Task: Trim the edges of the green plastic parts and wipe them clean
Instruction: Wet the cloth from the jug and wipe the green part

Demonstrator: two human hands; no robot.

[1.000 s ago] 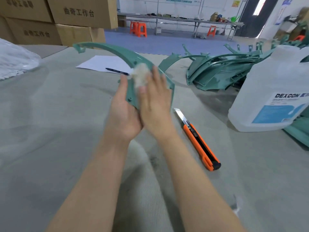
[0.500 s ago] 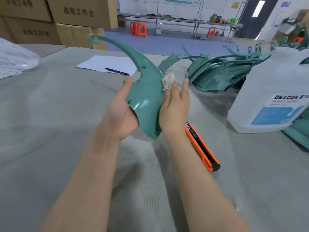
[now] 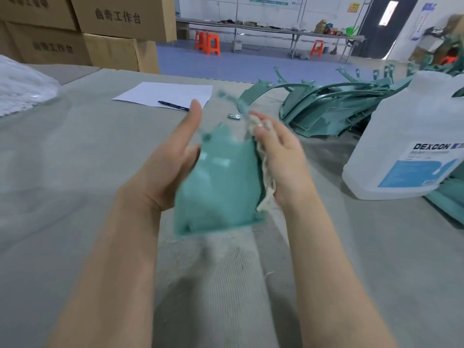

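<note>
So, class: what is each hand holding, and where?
The left hand supports the green part at its left edge; the right hand grips a white cloth wad against its right edge.

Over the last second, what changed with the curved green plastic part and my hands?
The curved green plastic part swung round: its long horn, raised leftward before, now points away, blurred. The right hand slid the white cloth wad from the part's face to its right edge. The left hand opened flat against it. White plastic jug, pile of green parts and paper sheet stayed put.
</note>
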